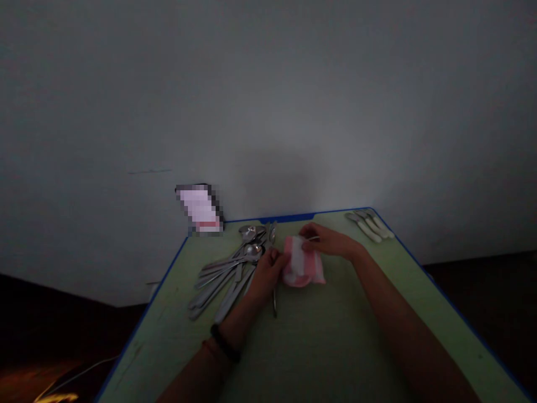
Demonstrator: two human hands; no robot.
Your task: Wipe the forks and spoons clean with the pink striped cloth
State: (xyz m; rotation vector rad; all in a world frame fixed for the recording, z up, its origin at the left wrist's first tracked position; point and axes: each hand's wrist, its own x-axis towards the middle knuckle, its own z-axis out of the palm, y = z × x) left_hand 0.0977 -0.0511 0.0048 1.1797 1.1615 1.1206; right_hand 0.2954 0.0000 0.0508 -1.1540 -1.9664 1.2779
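Observation:
My right hand (316,239) is closed on a folded pink-and-white striped cloth (298,260), which hangs over the middle of the table. A thin pale strip shows between its fingers, too dim to name. My left hand (268,271) has its thumb and fingers pinched together at the cloth's left edge. What lies in that pinch is hidden. Close by on the left is a loose pile of metal cutlery (226,280), with spoon heads (253,252) pointing away from me. A narrow metal handle (274,305) shows just below my left hand.
Several pale-handled pieces of cutlery (371,225) lie side by side at the far right corner. A phone with a blurred screen (200,208) leans against the wall (272,101) at the far left. The light green table (327,347) has a blue edge.

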